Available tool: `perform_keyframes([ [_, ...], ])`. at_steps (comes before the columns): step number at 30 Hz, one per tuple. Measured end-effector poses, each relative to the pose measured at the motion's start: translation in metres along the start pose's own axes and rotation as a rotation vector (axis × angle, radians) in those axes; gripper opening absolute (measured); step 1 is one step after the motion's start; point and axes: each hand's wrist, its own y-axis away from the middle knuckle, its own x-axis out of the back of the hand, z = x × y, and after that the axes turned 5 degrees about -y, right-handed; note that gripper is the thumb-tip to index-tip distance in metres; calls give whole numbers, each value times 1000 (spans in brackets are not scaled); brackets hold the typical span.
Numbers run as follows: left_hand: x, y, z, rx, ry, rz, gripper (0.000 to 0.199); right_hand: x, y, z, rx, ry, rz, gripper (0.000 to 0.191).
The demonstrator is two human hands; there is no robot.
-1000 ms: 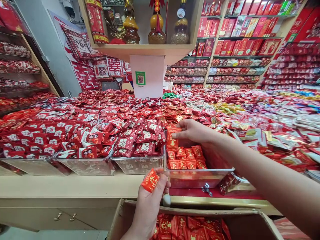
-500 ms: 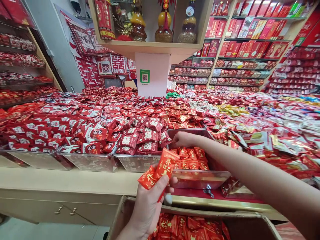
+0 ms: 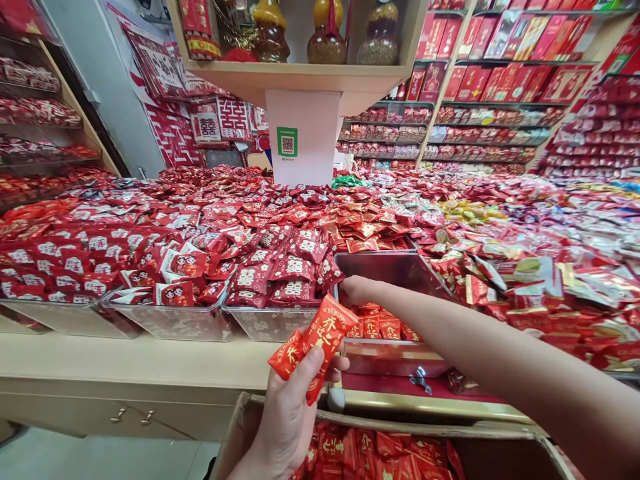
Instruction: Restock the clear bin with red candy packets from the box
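Observation:
My left hand (image 3: 295, 393) is closed around red candy packets (image 3: 327, 330) with gold lettering; at least two show, held above the cardboard box. My right hand (image 3: 357, 291) reaches down into a clear plastic bin (image 3: 395, 267), near its left wall. Its fingers point downward and are mostly hidden, so whether they grip anything does not show. Matching red packets (image 3: 387, 327) lie in rows in the front of this bin, just below the hand. More of the same packets (image 3: 360, 453) fill the open cardboard box (image 3: 245, 427) at the bottom.
Bins of dark red packets (image 3: 255, 273) and white-and-red packets (image 3: 175, 293) stand to the left. Loose packets (image 3: 530, 287) are heaped on the right. A white post (image 3: 305, 160) with a QR code holds up a display shelf (image 3: 300, 73). A metal clip (image 3: 421, 380) sits below the bin.
My right hand has dipped slightly lower inside the bin. My left hand still holds its packets, tilted a little differently. The view has shifted slightly.

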Motion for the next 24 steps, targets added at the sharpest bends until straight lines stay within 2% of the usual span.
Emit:
perform_keyframes([
  [6, -1, -2, -2, -14, -15, 18, 21, 5, -3, 14, 46, 45, -97, 21],
  [15, 1, -4, -5, -1, -23, 24, 20, 6, -7, 26, 101, -8, 17, 25],
  [20, 2, -6, -6, -16, 30, 28, 20, 33, 13, 28, 26, -39, 134, 22],
  [24, 2, -2, -8, -22, 65, -14, 32, 65, 57, 27, -34, -145, 313, 15],
])
